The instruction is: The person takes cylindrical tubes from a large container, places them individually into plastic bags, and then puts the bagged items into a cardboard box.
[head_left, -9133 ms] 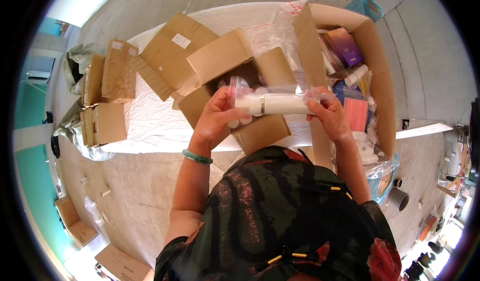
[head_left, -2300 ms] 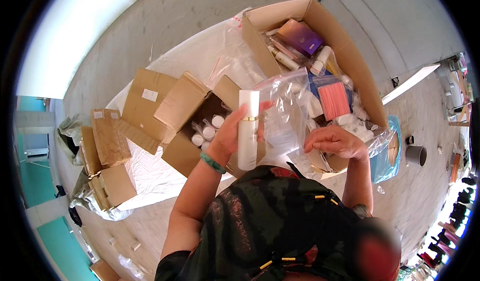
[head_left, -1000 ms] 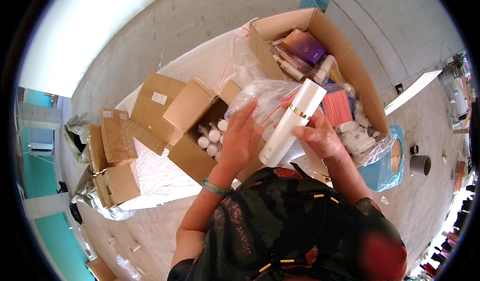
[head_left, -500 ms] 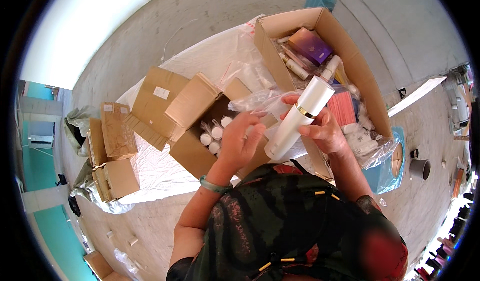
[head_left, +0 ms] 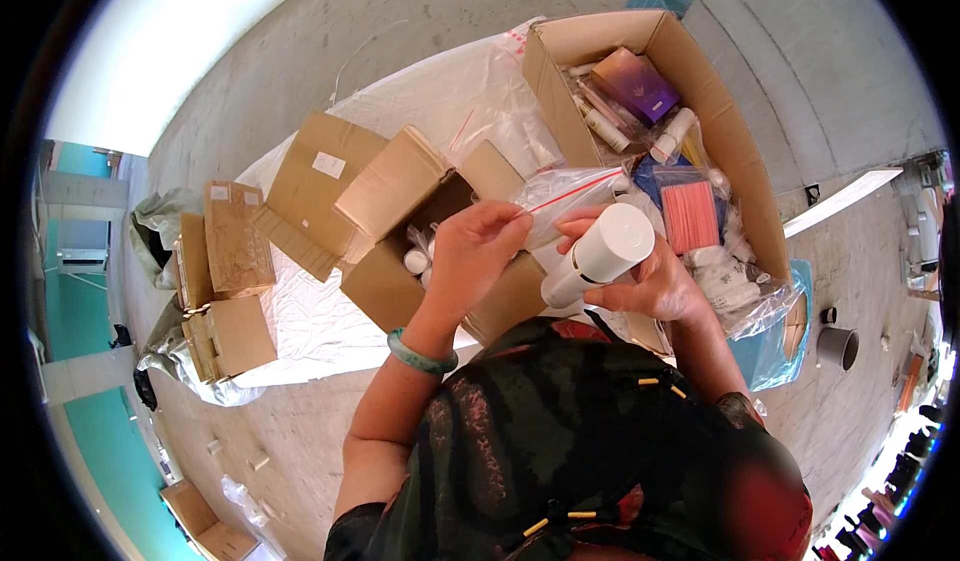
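In the head view, you had one white bottle (head_left: 610,241) in your right hand (head_left: 662,283) and one clear bag (head_left: 560,187) at your left hand (head_left: 480,256). Your right fingers were curled round the bottle; your left fingers were drawn into a pinch on the end of the bag's red strip. One gold band ringed the bottle below its cap. At least two white caps (head_left: 416,261) showed inside the small carton (head_left: 380,286), part of it hidden by your left hand. The big carton (head_left: 745,176) held one purple-and-orange box (head_left: 636,85), one pack of pink sticks (head_left: 690,217) and more wrapped pieces, too jumbled to count.

Half a second earlier, the bottle had shown more of its length; now its cap end was tipped up toward the camera. Your left fingers, looser then, had closed together on the bag, and its red strip had come into plain sight as a straight line.

You held the bottle in the air between the two cartons, its foot just beside a flap of the small one. The big carton's side wall rose near your right hand. Your torso hid the near edge of the desk (head_left: 320,336) there; that edge showed left of your left forearm, where white cover stretched toward the brown cartons (head_left: 238,236).
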The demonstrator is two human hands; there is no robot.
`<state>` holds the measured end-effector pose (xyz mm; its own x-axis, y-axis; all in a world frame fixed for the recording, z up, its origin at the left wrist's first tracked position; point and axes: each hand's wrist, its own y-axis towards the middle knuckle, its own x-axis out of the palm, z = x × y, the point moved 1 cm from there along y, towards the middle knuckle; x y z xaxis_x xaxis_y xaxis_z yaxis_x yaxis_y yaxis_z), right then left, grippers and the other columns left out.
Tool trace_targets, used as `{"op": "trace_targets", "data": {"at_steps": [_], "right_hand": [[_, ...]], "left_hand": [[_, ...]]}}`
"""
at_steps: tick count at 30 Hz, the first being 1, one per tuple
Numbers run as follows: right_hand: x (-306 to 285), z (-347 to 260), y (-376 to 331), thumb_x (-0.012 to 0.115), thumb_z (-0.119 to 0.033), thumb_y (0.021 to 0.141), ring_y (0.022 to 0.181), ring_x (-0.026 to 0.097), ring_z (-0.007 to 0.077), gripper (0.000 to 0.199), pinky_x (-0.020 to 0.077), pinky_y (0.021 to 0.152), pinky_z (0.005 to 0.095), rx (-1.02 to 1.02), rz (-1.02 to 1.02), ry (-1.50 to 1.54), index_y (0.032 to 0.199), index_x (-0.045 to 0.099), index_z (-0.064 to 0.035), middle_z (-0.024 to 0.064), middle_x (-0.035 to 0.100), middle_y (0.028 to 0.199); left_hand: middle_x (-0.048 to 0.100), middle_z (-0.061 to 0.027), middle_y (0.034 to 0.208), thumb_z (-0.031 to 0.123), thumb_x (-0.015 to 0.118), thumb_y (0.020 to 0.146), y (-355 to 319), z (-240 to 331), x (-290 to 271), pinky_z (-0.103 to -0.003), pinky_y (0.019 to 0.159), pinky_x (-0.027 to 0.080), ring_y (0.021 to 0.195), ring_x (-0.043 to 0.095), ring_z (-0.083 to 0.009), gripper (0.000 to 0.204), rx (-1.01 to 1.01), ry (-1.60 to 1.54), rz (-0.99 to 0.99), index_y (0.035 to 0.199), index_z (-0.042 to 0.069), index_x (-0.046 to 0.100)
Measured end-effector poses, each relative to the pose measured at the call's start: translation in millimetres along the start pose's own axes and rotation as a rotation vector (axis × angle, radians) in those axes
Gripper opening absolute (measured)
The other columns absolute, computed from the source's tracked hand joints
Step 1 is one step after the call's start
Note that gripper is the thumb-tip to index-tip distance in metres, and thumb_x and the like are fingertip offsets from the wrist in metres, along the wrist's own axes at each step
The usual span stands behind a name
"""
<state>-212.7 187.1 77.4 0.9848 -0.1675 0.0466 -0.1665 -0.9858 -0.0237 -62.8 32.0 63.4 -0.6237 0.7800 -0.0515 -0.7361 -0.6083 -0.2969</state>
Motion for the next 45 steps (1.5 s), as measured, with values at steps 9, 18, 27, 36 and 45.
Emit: {"op": "trace_targets", "data": {"at_steps": [9, 18, 27, 36, 45], "right_hand": [[-3, -5, -4, 0.073, -0.002, 0.064, 0.105, 0.054, 0.0182, 0.054, 0.0418, 0.092, 0.0344, -0.073, 0.055, -0.028, 0.116, 0.056, -0.0018, 0.0089, 0.056, 0.115], [-19, -48, -7, 0.082, -0.028, 0.060, 0.099, 0.057, 0.0272, 0.063, 0.0462, 0.085, 0.0419, -0.538, 0.436, 0.293, 0.109, 0.054, 0.0012, 0.0181, 0.055, 0.106], [-9, -27, 16, 0.080, -0.025, 0.065, 0.104, 0.056, 0.0299, 0.063, 0.0438, 0.091, 0.0445, -0.466, 0.390, 0.038, 0.115, 0.049, -0.0013, 0.0161, 0.055, 0.109], [-9, -16, 18, 0.081, -0.010, 0.064, 0.107, 0.051, 0.0213, 0.057, 0.0409, 0.094, 0.0357, -0.405, 0.345, -0.060, 0.113, 0.053, -0.0048, 0.0089, 0.055, 0.112], [-6, -15, 19, 0.080, -0.012, 0.065, 0.107, 0.050, 0.0209, 0.057, 0.0398, 0.094, 0.0350, -0.316, 0.396, 0.037, 0.114, 0.052, -0.0047, 0.0084, 0.054, 0.114]], "left_hand": [[0.060, -0.0072, 0.073, 0.011, 0.064, 0.080, 7, 16, -5, -0.031, 0.056, 0.045, 0.063, 0.057, -0.0253, 0.008, 0.690, 0.646, 0.436, 0.085, 0.007, 0.060], [0.051, -0.0069, 0.067, 0.013, 0.065, 0.078, 2, 32, 5, -0.035, 0.051, 0.044, 0.057, 0.055, -0.0257, 0.008, 0.848, 0.831, 0.337, 0.084, 0.009, 0.060], [0.057, -0.0086, 0.068, 0.008, 0.064, 0.079, -4, 37, 4, -0.029, 0.051, 0.042, 0.055, 0.053, -0.0225, 0.007, 0.575, 0.464, 0.248, 0.084, 0.003, 0.064], [0.057, -0.0062, 0.069, 0.007, 0.062, 0.082, -8, 36, -2, -0.023, 0.056, 0.040, 0.060, 0.050, -0.0093, 0.010, 0.421, 0.511, 0.191, 0.085, -0.003, 0.063], [0.058, -0.0115, 0.084, 0.000, 0.060, 0.076, -9, 36, 1, -0.030, 0.057, 0.046, 0.064, 0.058, -0.0225, 0.019, 0.486, 0.443, 0.176, 0.095, 0.003, 0.059]]}}
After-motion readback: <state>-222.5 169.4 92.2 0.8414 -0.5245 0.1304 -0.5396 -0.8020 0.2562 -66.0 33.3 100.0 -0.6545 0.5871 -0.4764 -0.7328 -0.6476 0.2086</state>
